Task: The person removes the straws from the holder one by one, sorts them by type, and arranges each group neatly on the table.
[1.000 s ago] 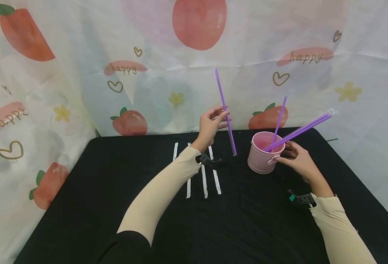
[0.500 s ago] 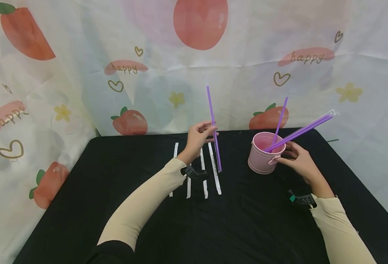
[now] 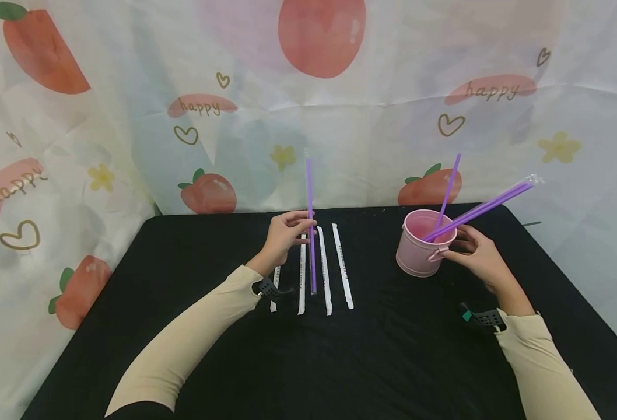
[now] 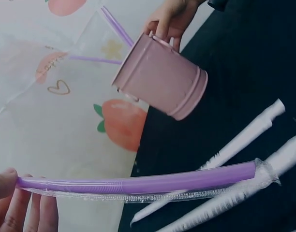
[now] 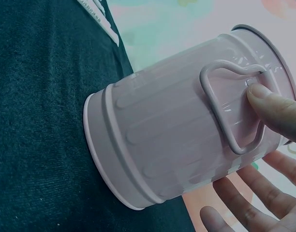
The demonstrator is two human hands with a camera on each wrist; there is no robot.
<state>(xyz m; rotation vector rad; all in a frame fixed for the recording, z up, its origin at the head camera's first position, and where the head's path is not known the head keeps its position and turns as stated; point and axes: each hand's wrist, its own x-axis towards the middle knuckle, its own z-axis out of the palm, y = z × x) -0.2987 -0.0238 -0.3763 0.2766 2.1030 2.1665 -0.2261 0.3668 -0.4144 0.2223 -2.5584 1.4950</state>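
Observation:
My left hand point(image 3: 282, 238) pinches a purple straw point(image 3: 310, 186) in a clear plastic wrapper, holding it nearly upright over a row of several white paper-wrapped straws point(image 3: 325, 274). Ridges of a bendy section show on the purple straw point(image 4: 162, 186) in the left wrist view. Whether its lower end touches the table is unclear. My right hand point(image 3: 477, 259) holds the pink metal bucket point(image 3: 416, 256) by its side, the thumb point(image 5: 271, 104) on the wall by the wire handle point(image 5: 220, 113). Several wrapped purple straws point(image 3: 484, 207) lean inside the bucket.
A black cloth point(image 3: 392, 361) covers the table. Behind it and to the left hangs a pale curtain point(image 3: 256, 52) printed with fruit, hearts and flowers. Between the white straws and the bucket lies a stretch of bare black cloth.
My left hand has moved left and lower with the purple straw, which has turned closer to upright. More of the white straws show on the right. The right hand and bucket stay put.

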